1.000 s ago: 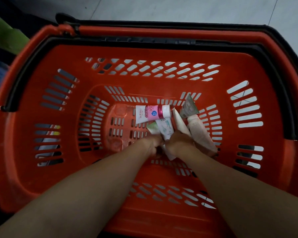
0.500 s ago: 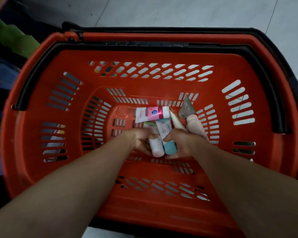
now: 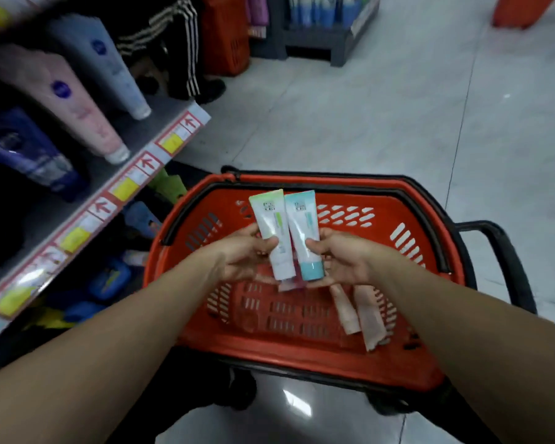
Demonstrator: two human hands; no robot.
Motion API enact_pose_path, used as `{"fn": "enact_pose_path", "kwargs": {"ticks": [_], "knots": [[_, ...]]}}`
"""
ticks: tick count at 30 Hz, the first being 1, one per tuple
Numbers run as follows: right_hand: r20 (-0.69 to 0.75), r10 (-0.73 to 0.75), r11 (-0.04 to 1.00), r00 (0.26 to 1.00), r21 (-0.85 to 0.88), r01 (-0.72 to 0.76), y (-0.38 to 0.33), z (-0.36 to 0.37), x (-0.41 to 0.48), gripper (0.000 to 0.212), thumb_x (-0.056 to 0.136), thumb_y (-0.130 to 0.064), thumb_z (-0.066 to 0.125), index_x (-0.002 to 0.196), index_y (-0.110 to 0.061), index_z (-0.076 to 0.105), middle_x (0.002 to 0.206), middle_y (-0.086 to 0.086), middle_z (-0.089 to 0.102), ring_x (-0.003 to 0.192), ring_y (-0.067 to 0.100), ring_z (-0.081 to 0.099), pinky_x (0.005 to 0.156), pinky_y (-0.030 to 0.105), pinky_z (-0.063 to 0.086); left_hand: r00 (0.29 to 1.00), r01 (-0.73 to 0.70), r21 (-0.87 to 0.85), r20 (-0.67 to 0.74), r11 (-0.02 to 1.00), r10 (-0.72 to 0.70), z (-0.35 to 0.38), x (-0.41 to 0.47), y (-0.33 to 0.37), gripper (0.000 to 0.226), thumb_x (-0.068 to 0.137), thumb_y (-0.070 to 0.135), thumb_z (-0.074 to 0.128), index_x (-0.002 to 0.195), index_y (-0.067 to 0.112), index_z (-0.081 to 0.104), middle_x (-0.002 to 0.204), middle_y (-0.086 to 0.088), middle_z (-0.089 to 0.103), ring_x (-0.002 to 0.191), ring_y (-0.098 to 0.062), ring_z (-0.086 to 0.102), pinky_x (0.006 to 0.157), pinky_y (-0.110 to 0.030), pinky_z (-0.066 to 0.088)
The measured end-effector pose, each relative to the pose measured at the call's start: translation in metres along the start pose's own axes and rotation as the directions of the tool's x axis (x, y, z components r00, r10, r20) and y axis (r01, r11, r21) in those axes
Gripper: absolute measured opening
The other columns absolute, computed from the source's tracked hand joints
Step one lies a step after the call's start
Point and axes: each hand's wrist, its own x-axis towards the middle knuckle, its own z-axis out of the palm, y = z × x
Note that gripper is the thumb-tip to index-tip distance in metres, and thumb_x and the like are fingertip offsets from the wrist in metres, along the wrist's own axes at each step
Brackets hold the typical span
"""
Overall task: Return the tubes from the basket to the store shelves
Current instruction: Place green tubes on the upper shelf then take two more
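Green-striped tube (image 3: 274, 235) gripped in my left hand (image 3: 244, 254), blue-capped tube (image 3: 305, 238) in my right hand (image 3: 343, 261), both now lifted out above the basket (image 3: 334, 184). Shelf (image 3: 135, 174) beyond my left hand, ready for restocking; other tubes (image 3: 362, 312) remain below.

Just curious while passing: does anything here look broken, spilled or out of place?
Nothing looks damaged or spilled. The left hand holds a green-edged tube, the right hand a teal-capped tube; pale tubes lie loose in the red basket.
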Motion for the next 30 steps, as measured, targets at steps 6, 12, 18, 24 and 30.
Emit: {"fn": "enact_pose_path", "kwargs": {"ticks": [6, 12, 18, 24, 30], "knots": [[0.055, -0.312, 0.943, 0.949, -0.100, 0.316, -0.059, 0.041, -0.077, 0.038, 0.096, -0.004, 0.052, 0.128, -0.024, 0.051, 0.123, 0.006, 0.066, 0.110, 0.025, 0.063, 0.086, 0.053, 0.053, 0.946, -0.324, 0.112, 0.022, 0.939, 0.324, 0.018, -0.088, 0.064, 0.049, 0.097, 0.006, 0.056, 0.138, 0.033, 0.050, 0.127, -0.003, 0.067, 0.109, -0.026, 0.064, 0.084, -0.056, 0.052], [0.046, -0.506, 0.855, 0.861, -0.100, 0.508, -0.063, 0.077, -0.130, 0.030, 0.094, -0.004, 0.054, 0.121, -0.020, 0.056, 0.114, 0.012, 0.069, 0.094, 0.021, 0.066, 0.076, 0.048, 0.058, 0.846, -0.521, 0.123, -0.059, 0.845, 0.530, 0.007, -0.159, 0.065, 0.049, 0.096, 0.002, 0.056, 0.135, 0.032, 0.051, 0.126, 0.006, 0.067, 0.108, -0.017, 0.066, 0.069, -0.044, 0.058], [0.054, -0.547, 0.804, 0.835, -0.242, 0.542, -0.073, 0.099, -0.134, 0.024, 0.094, -0.006, 0.056, 0.107, -0.027, 0.062, 0.104, 0.007, 0.072, 0.101, 0.031, 0.066, 0.082, 0.044, 0.052, 0.772, -0.589, 0.163, -0.177, 0.791, 0.611, -0.022, -0.196, 0.070, 0.049, 0.097, 0.000, 0.056, 0.130, 0.036, 0.054, 0.118, -0.004, 0.071, 0.105, -0.022, 0.069, 0.085, -0.058, 0.055], [0.122, -0.601, 0.757, 0.790, -0.228, 0.612, -0.117, 0.147, -0.120, 0.026, 0.096, -0.007, 0.055, 0.109, -0.029, 0.062, 0.106, 0.001, 0.072, 0.097, 0.022, 0.069, 0.070, 0.036, 0.056, 0.644, -0.667, 0.263, -0.267, 0.697, 0.717, -0.036, -0.232, 0.099, 0.045, 0.096, -0.002, 0.056, 0.128, 0.030, 0.055, 0.117, -0.002, 0.072, 0.107, -0.022, 0.070, 0.083, -0.051, 0.059], [0.324, -0.722, 0.570, 0.612, -0.224, 0.791, -0.169, 0.233, -0.110, 0.025, 0.094, -0.005, 0.055, 0.111, -0.023, 0.061, 0.105, -0.004, 0.072, 0.090, 0.006, 0.070, 0.071, 0.029, 0.059, 0.379, -0.765, 0.360, -0.417, 0.533, 0.826, -0.065, -0.274, 0.159, 0.041, 0.093, -0.005, 0.058, 0.113, 0.031, 0.061, 0.107, 0.001, 0.076, 0.101, -0.018, 0.072, 0.085, -0.042, 0.059]]}}
